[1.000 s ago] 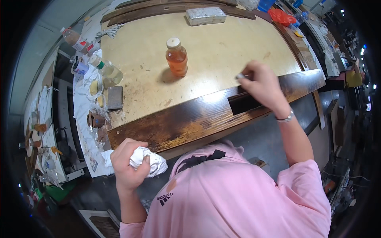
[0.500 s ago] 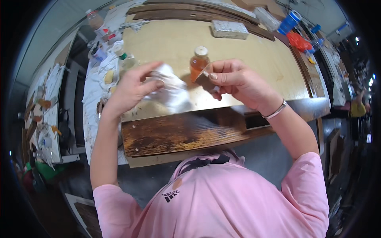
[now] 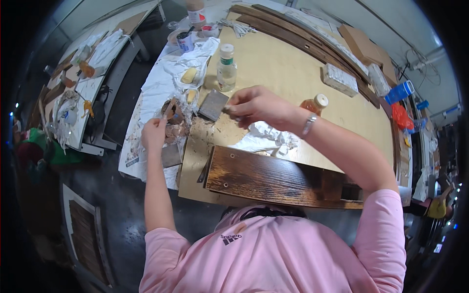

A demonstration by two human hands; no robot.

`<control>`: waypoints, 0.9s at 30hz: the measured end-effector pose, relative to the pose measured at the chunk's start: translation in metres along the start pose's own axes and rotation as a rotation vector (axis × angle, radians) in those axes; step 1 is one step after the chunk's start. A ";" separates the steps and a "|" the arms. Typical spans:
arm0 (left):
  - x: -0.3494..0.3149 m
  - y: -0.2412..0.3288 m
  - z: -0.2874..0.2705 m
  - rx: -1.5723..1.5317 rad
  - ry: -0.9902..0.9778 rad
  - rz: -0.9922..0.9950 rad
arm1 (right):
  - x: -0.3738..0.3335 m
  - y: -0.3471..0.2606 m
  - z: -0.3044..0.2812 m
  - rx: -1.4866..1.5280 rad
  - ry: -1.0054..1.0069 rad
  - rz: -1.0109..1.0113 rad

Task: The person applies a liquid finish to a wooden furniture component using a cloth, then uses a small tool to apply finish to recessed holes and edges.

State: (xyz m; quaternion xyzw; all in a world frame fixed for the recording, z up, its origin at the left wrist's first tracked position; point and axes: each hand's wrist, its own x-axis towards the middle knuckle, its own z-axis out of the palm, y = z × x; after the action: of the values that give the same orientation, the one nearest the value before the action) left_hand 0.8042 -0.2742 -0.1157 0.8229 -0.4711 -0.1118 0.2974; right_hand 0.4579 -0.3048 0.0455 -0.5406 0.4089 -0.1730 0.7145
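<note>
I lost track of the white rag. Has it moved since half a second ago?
Yes. The white rag has left the left hand and now lies on the tabletop, just beyond the dark stained board.

Single head-worn fisheye, looking steeply down and forward over the wearer's pink shirt onto the bench [image 3: 293, 73]. Close range, both forearms enter from below. Edges bend toward the rim; no second view.
</note>
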 end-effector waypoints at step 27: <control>0.000 0.028 -0.017 0.108 0.081 0.161 | 0.158 0.054 0.048 0.240 -0.037 0.087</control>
State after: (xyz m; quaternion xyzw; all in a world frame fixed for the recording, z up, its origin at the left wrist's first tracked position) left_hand 0.7925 -0.2782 -0.0854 0.8010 -0.5288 -0.0286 0.2793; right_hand 0.5803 -0.3640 -0.0625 -0.4361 0.3953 -0.1796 0.7882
